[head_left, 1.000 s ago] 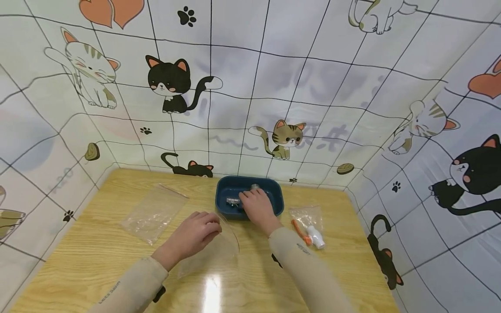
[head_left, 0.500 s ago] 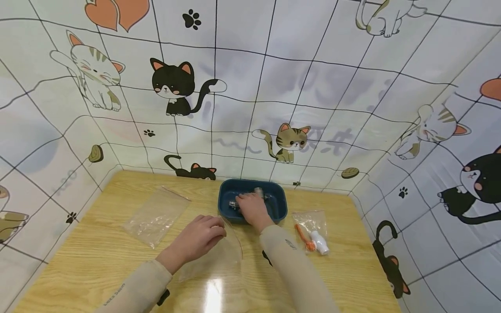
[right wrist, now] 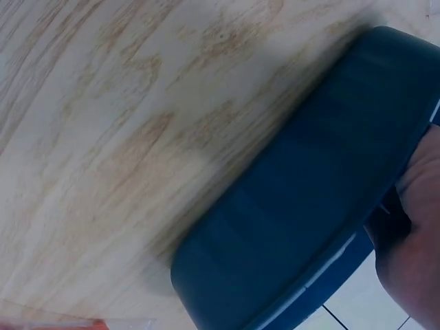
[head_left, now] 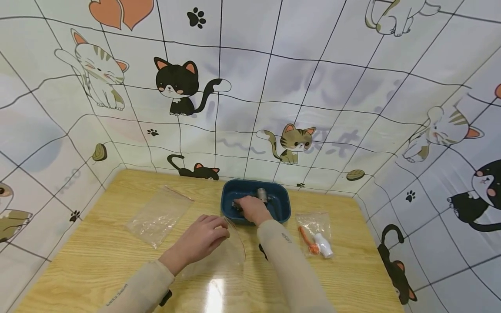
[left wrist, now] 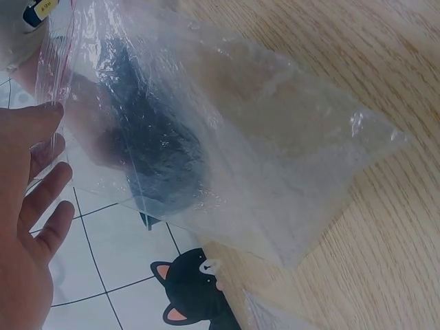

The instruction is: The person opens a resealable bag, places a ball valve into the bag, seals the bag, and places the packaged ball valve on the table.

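Note:
My left hand (head_left: pixel 198 239) pinches the opening edge of a clear zip bag (left wrist: pixel 295 158) between thumb and fingers. The bag hangs over the table, and nothing shows inside it. My right hand (head_left: pixel 253 210) reaches down into a dark blue plastic tray (right wrist: pixel 295 179) by the back wall. Its fingertips are at a small silvery metal part (head_left: pixel 235 205) on the tray's left side; the hand covers most of that part, so the grip is hidden. A metal cylinder (head_left: pixel 262 194) lies in the tray just beyond the right hand.
Another clear zip bag (head_left: pixel 160 216) lies flat at the left on the wooden table (head_left: pixel 98 256). At the right lies a small clear bag (head_left: pixel 316 221) with an orange piece (head_left: pixel 307 239) and a white piece (head_left: pixel 323 245). Cat-patterned sheeting (head_left: pixel 235 87) encloses the table's back and sides.
My right hand has moved left inside the tray, uncovering the metal cylinder and covering much of the small metal part. The left hand keeps holding the bag in about the same place.

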A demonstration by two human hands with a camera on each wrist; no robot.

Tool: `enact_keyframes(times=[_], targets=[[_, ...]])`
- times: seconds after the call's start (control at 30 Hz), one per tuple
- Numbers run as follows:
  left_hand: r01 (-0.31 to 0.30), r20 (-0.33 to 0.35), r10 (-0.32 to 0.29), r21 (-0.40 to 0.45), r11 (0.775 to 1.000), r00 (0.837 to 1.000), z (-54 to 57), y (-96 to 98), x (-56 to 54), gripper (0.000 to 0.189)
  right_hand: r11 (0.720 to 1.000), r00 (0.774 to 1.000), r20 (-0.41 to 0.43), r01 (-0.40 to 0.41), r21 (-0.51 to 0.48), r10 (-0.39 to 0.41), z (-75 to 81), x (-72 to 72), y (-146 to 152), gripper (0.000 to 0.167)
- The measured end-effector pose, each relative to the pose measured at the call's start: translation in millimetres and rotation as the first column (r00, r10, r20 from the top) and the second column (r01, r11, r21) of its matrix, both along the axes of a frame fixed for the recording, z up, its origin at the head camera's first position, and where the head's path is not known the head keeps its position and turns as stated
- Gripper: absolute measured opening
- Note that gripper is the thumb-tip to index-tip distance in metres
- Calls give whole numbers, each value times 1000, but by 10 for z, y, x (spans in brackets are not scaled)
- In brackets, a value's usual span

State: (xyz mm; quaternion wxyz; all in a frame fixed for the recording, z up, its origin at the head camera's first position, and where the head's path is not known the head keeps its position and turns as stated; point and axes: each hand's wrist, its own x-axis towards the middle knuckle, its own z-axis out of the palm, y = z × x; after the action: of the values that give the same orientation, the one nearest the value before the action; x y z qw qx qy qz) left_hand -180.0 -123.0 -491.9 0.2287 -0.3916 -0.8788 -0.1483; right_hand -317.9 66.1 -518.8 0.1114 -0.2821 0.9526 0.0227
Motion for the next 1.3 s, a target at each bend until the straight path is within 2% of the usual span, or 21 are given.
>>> enact_keyframes(times=[0.23,0.47,0.7,0.8,0.97,1.13,1.3], targets=[[-6,-8,6,-3,1000,1000,-22,-10,4,4,1000,999,-37,22,-14,-23,-48,-41,-37,27],[2,-18,-2,-3,1000,1000,-35,-4,8,4,996,997,-21,70,-51,-71,-99,-65,-22,19],[1,-22,-1,6,1000,1000,-33,-4,7,5,993,995,-60,69,-96,-74,-105,-64,-4,31],[-2,-18,2,10,1000,1000,-33,-16,10,5,991,991,-117,42,-125,-57,-95,-58,9,35],[-4,-4,4,12,1000,1000,-44,-8,12,5,983,972,-232,-17,-185,-27,-67,-35,84,43],[-14,6,13,7,1000,1000,-43,-5,17,4,989,962,-274,-35,-143,-6,-48,-52,101,37],[-12,5,12,3,1000,1000,-40,4,19,4,996,965,-261,-30,-84,7,-34,-56,108,22]])
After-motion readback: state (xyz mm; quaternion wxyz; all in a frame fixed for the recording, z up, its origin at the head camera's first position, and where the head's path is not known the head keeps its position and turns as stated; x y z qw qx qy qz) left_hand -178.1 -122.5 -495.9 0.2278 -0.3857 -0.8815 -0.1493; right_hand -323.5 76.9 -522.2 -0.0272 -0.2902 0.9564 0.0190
